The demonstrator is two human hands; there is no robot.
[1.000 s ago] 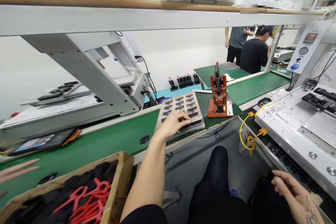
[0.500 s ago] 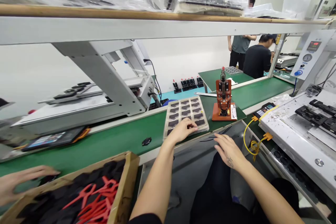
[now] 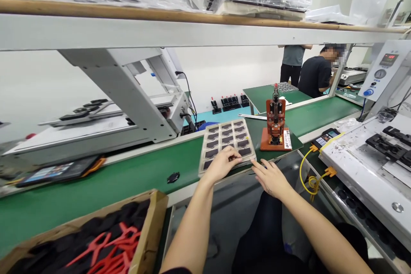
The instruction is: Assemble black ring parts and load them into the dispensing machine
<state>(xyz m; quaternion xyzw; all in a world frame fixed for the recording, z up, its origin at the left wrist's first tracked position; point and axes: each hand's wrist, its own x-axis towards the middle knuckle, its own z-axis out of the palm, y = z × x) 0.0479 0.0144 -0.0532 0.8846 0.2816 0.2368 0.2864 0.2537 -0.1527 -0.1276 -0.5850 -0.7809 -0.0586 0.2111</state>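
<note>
A clear plastic tray (image 3: 205, 133) lies on the green bench, with dark rectangular pieces in its compartments. Over the tray's near side is my left hand (image 3: 224, 163), its fingers curled and thumb and fingertips drawn together; whatever is between them is too small or hidden to make out. My right hand (image 3: 270, 178) reaches to the near right corner of the tray with fingers stretched and apart, fingertips at or just by its edge. Behind that hand stands a brown toggle-clamp fixture (image 3: 275, 122) with a red-tipped lever. A small black part (image 3: 173, 177) rests left of the tray.
A cardboard box (image 3: 157, 205) of black pieces and red plastic frames sits at the front left. White machines flank the bench, the right one (image 3: 362, 167) trailing a yellow cable (image 3: 303, 171). Overhead runs a shelf (image 3: 154, 30) with stacked trays. Two people are beyond.
My right hand has moved left and up to the tray's corner. The left hand stays almost in place. Another person's hand beside the cardboard box has left the view.
</note>
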